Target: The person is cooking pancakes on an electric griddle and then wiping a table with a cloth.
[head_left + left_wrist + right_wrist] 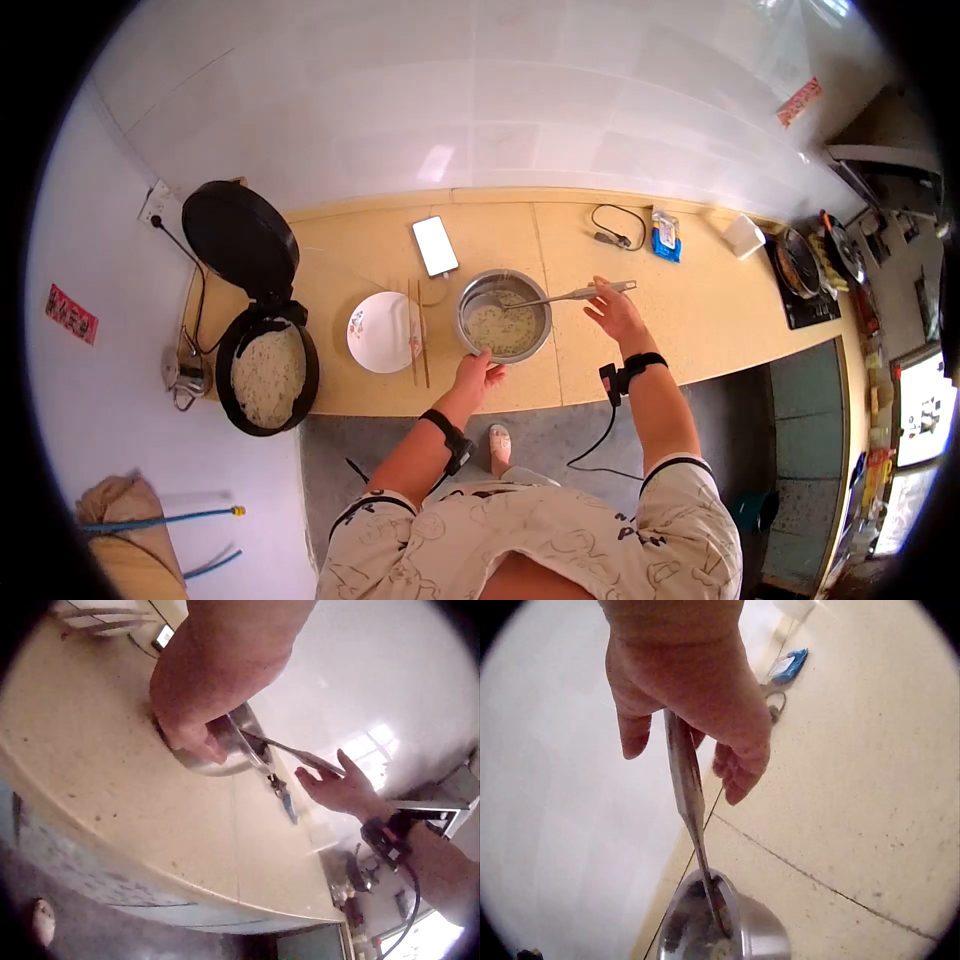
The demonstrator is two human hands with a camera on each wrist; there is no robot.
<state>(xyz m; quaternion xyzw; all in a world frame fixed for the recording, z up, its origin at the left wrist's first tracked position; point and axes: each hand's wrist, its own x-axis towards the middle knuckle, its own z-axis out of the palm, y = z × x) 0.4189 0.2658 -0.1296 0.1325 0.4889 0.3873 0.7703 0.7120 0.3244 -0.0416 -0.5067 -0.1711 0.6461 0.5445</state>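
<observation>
A steel bowl (545,335) of pale batter with green flecks stands on the counter. My left hand (478,374) grips its near rim, with the fingers against the outer wall in the left wrist view. A metal ladle (575,295) leans in the bowl, its head in the batter and its long handle slanting out to the right. Around the end of that handle is my right hand (616,316), thumb on one side and fingers loosely bent on the other. In the right wrist view, the ladle handle (684,769) runs beneath the palm between thumb and fingers.
A white plate (378,335), chopsticks (424,340) and a phone (435,246) lie left of the bowl. Farther left, an electric griddle (312,375) stands with its lid up, a flecked pancake (268,378) inside. A blue packet (666,236) and coiled cable (625,238) lie at the back right.
</observation>
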